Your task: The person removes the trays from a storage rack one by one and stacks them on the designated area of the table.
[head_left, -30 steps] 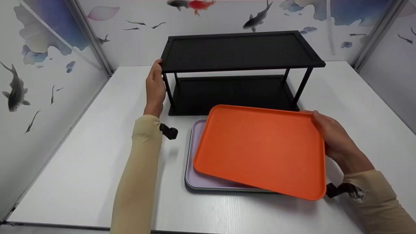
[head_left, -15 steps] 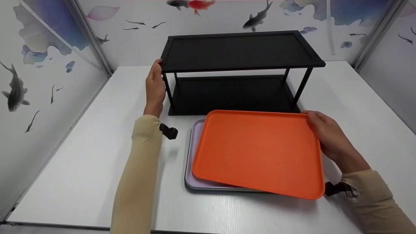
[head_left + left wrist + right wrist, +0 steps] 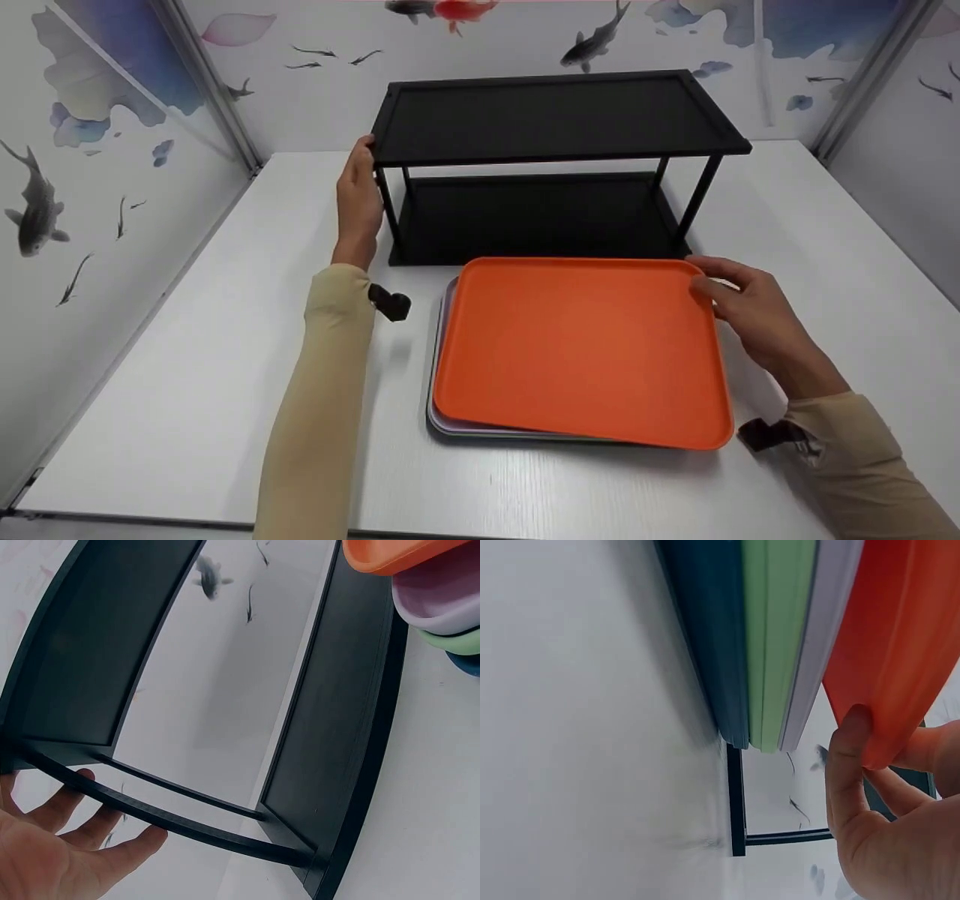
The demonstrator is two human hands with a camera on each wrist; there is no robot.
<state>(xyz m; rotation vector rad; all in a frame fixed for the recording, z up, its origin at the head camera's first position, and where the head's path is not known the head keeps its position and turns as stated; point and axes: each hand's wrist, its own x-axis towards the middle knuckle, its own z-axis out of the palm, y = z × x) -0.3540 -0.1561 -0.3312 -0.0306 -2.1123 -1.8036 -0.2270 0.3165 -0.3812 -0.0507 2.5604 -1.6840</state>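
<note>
An orange tray [image 3: 581, 349] lies slightly askew above a stack of trays. My right hand [image 3: 765, 315] pinches its far right corner between thumb and fingers, and in the right wrist view this side of the orange tray [image 3: 889, 652] stands apart from the lilac tray [image 3: 821, 645] below. Under the lilac one are a green tray [image 3: 776, 652] and a dark blue tray [image 3: 705, 637]. Behind the stack stands a black two-tier rack [image 3: 555, 120]. My left hand [image 3: 358, 206] rests against the rack's left side, its extended fingers [image 3: 135, 847] touching the post.
The rack's lower shelf [image 3: 525, 214] sits just beyond the trays on the white table [image 3: 247, 420]. Printed panels with fish, such as the back wall [image 3: 322, 97], enclose the table at the back and both sides.
My right hand has moved the orange tray left and somewhat lower, so it covers more of the lilac tray and lies closer in line with the stack. My left hand and the rack have stayed put.
</note>
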